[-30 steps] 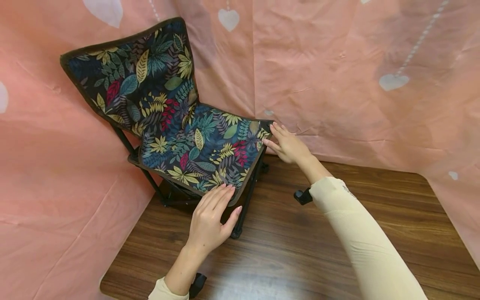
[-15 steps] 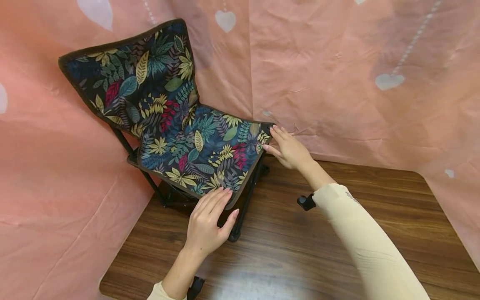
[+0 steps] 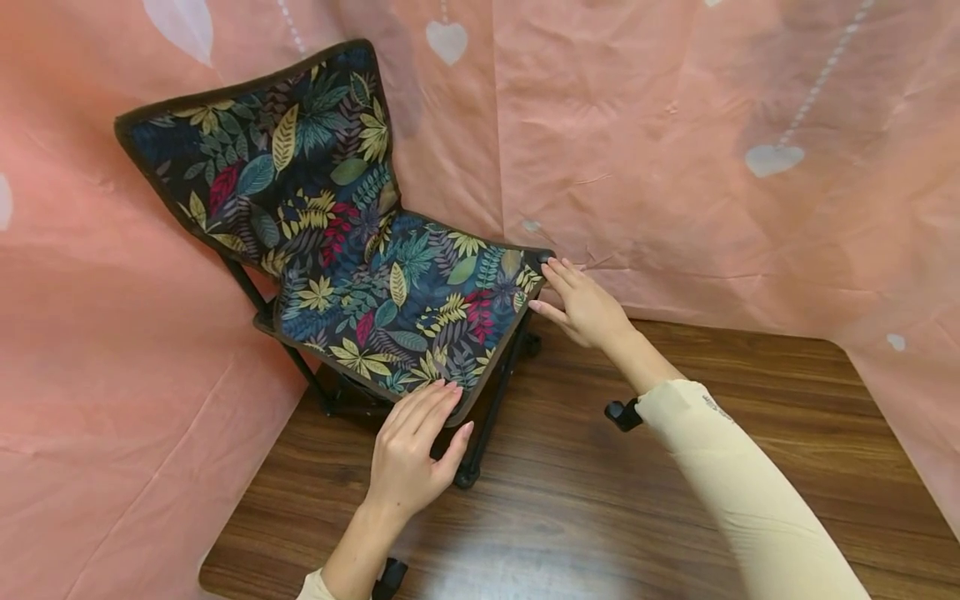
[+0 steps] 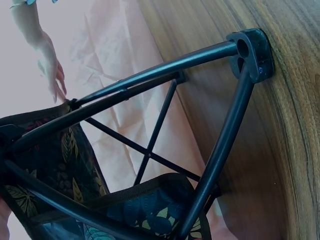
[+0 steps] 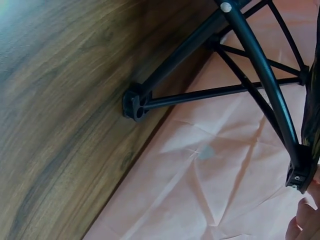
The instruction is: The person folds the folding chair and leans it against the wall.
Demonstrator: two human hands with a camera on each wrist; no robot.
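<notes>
A small folding chair [image 3: 390, 292] with dark leaf-print fabric and a black tube frame stands on the wood surface against the pink backdrop. My left hand [image 3: 438, 414] rests with straight fingers on the seat's front corner, and the thumb lies beside the edge. My right hand [image 3: 564, 292] touches the seat's right corner with straight fingers. In the left wrist view the crossed frame tubes [image 4: 150, 150] and one foot [image 4: 252, 52] show from below, with the right hand [image 4: 52, 75] at the far corner. The right wrist view shows another foot [image 5: 134, 104] and the corner joint [image 5: 299, 175] by my fingertips [image 5: 305, 220].
Pink cloth with white hearts [image 3: 675, 150] hangs close behind and to the left of the chair. Brown wood-grain surface [image 3: 637, 517] stretches in front and to the right. Black wrist-camera mounts [image 3: 622, 412] sit on both forearms.
Both hands stay on the same seat corners. The chair and hands have shifted only slightly in the view, and the left hand has slid a little toward me.
</notes>
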